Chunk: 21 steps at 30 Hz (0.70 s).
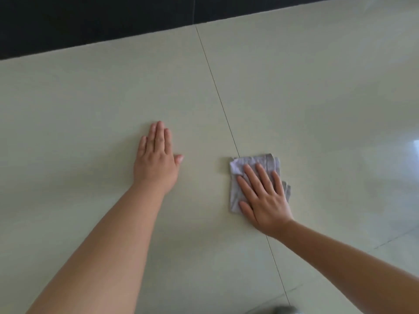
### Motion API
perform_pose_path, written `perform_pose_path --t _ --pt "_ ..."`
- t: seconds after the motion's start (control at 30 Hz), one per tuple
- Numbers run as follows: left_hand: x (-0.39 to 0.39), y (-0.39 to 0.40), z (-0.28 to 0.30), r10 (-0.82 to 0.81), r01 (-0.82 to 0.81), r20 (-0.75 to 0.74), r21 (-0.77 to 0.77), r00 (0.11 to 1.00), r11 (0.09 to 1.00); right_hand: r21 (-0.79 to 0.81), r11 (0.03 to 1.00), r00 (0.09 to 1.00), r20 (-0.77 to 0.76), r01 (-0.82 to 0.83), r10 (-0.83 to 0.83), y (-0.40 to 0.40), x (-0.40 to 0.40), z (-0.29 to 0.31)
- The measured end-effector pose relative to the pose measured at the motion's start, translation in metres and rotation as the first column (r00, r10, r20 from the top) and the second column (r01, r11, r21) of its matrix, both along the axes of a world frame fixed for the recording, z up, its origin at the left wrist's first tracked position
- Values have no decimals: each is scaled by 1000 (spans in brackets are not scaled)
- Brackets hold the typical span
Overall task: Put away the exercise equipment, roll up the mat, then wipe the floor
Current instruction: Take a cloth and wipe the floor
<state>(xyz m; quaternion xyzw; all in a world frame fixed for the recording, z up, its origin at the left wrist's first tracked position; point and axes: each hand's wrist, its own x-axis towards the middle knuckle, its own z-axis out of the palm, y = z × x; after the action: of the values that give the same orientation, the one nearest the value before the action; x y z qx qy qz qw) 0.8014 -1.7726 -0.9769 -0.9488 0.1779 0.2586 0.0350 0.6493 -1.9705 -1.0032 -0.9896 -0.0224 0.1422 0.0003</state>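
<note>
Item: folded pale grey cotton cloth, flat on glossy cream tiled floor, pinned under right hand; grip splayed, fingers straight, pressing for wiping. Left hand: flat on floor, well left of that grip, likely bracing.

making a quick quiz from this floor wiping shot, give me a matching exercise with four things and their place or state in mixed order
Things:
1. left hand
2. right hand
3. cloth
4. dark wall base

States:
A. folded, lying on the tile seam
B. flat on the bare floor, holding nothing
C. running along the top of the view
D. pressing flat on the cloth, fingers straight

Pairs: 1-B, 2-D, 3-A, 4-C
</note>
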Motion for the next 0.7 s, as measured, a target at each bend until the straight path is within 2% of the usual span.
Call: perform_pose_path --t 0.13,0.3,0.43,0.5,0.6,0.7 --pt "-11 -19 33 47 -42 -72 69 996 997 8 998 992 -117 56 -55 1 -20 8" --pt "-47 -34 73 -20 37 -170 96 985 995 26 999 972 -233 45 -38 -2 -11 21" --pt "-65 -36 100 94 -70 -239 108 967 992 28 999 953 -303 36 -25 -2 -5 32" --pt "-67 -39 104 112 -83 -246 122 963 989 56 997 951 -306 50 -31 -3 -6 35" --pt "-61 -50 93 42 -10 -226 143 973 990 103 991 957 -286 86 -54 -8 -11 31" --pt "-47 -77 71 -3 16 -166 79 986 997 107 965 941 -269 239 -204 -23 -44 22"
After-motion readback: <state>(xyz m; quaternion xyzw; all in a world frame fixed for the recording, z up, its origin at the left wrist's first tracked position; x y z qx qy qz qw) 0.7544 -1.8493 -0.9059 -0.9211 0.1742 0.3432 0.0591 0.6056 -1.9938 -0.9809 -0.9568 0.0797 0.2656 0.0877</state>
